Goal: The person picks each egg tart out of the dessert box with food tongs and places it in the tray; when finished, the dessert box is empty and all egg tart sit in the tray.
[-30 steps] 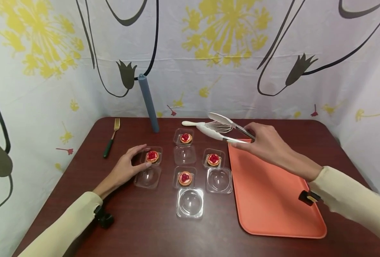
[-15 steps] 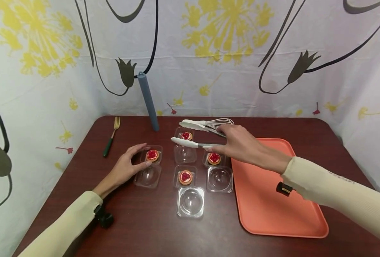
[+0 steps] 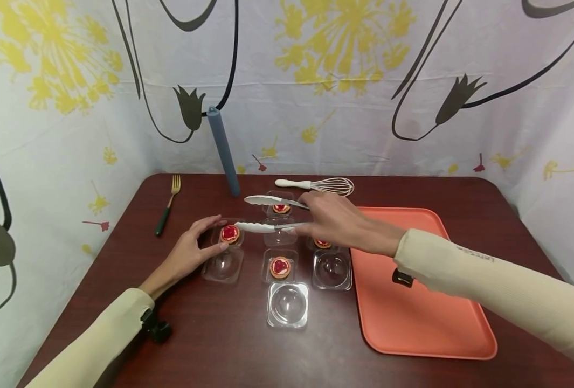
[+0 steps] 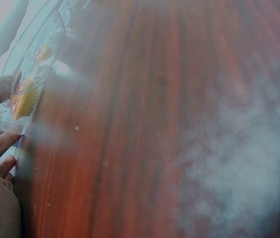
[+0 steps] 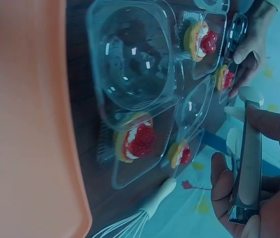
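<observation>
My left hand steadies an opened clear plastic container at the left, thumb at its near side and fingers at its far side. A tart with red topping sits in it, and its lid lies toward me. My right hand grips white-tipped tongs, whose arms are spread with nothing between them. One tong tip is close to the tart's right side; whether they touch I cannot tell. In the right wrist view the tongs' handle lies between thumb and fingers.
Several more opened containers hold tarts, including the near-middle tart. The right tart is partly behind my right hand. An orange tray lies at the right. Behind are a whisk, a blue stick and a green-handled fork.
My right hand has carried the tongs leftward, from beside the whisk and tray over the middle containers to the left tart. My left hand has stayed at its container.
</observation>
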### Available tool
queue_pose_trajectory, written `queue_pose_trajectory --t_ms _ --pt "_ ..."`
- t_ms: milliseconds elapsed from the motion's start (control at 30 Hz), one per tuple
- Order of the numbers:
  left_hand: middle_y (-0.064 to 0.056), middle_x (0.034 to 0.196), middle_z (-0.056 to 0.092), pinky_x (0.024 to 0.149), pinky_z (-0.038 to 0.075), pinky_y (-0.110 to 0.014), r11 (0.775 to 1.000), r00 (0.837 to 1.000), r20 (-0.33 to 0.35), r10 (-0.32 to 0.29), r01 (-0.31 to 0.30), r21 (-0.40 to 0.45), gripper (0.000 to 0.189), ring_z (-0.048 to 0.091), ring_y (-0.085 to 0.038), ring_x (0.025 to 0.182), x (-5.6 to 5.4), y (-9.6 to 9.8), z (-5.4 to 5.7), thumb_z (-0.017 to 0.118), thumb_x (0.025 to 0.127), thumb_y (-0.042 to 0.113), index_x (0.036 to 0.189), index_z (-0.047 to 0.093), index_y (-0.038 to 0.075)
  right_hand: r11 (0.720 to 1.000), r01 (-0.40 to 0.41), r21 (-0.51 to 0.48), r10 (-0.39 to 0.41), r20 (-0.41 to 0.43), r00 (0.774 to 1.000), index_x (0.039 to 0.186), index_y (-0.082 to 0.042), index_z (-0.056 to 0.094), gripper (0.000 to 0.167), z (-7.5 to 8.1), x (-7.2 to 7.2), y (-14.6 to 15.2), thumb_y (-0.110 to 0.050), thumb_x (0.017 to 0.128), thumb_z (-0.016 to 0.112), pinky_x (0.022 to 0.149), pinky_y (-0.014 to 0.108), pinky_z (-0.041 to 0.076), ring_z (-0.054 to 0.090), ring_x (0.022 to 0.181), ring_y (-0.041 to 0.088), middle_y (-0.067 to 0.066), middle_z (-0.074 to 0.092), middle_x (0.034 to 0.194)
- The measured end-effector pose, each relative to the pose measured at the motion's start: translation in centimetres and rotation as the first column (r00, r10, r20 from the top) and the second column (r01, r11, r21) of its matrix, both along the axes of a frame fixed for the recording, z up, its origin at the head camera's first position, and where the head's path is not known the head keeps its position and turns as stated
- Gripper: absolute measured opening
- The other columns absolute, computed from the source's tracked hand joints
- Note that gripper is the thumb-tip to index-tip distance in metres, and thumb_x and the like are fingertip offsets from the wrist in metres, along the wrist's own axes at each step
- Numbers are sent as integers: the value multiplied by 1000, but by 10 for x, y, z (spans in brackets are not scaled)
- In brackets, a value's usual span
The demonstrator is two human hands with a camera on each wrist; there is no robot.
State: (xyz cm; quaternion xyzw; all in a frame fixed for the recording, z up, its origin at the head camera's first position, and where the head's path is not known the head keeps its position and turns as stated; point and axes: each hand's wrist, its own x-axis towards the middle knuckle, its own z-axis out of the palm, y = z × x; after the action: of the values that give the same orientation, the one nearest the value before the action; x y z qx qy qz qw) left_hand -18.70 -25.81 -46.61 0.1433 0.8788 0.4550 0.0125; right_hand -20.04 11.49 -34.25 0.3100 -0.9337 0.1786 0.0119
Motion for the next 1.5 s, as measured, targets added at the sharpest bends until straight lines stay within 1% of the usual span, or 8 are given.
queue_pose_trajectory --t_ms 200,467,667,733,900,1033,1333,1500 --pt "-8 159 60 130 25 -64 1000 1000 6 10 -10 0 78 33 -32 161 1 -1 1 87 99 32 164 51 10 998 -44 49 45 -15 999 132 2 71 66 1 -3 -14 -45 90 92 68 42 61 66 79 20 8 75 101" --pt "-7 158 61 130 26 -63 1000 1000 2 8 -8 2 79 34 -31 160 0 0 -1 88 98 32 165 50 10 992 -83 90 86 -32 996 117 -4 74 49 3 -7 -26 -42 92 91 57 37 50 55 67 17 1 65 84" --pt "-6 155 64 129 28 -63 1000 1000 0 5 -5 5 80 35 -31 159 0 -1 -1 88 98 34 165 50 11 985 -123 119 127 -22 992 117 -5 76 43 1 -11 -33 -39 93 90 54 35 48 56 65 16 5 73 95" --pt "-6 156 64 129 28 -64 1000 1000 -4 2 -2 2 80 35 -31 159 0 -1 0 87 98 34 165 50 11 983 -137 123 140 -22 990 113 -5 77 41 0 -13 -35 -37 93 90 52 34 46 54 63 15 7 73 92" --pt "-7 159 60 129 27 -65 1000 1000 0 -1 1 -1 79 34 -32 160 0 -1 0 86 99 35 165 51 11 980 -155 126 160 -28 987 91 -9 71 32 1 -15 -38 -35 91 92 47 30 38 41 56 11 -1 52 70" --pt "-8 161 58 130 26 -64 1000 1000 3 -4 4 -1 79 33 -32 161 -1 -1 0 86 99 34 165 50 10 978 -159 133 164 -24 986 86 -13 69 31 3 -17 -42 -34 90 92 46 29 32 35 56 10 -6 41 66" --pt "-12 165 52 130 28 -62 1000 1000 -4 6 -6 -19 80 36 -33 160 -1 0 0 88 97 31 165 51 9 973 -166 163 167 9 986 72 -19 63 34 14 -20 -54 -29 89 91 46 32 34 38 53 11 -9 37 61" --pt "-12 165 51 129 28 -62 1000 1000 4 10 -10 -21 80 35 -33 160 0 -1 0 88 98 32 165 50 10 959 -169 227 173 1 985 69 -20 59 38 21 -23 -64 -31 87 91 49 36 42 46 59 15 -8 44 63"
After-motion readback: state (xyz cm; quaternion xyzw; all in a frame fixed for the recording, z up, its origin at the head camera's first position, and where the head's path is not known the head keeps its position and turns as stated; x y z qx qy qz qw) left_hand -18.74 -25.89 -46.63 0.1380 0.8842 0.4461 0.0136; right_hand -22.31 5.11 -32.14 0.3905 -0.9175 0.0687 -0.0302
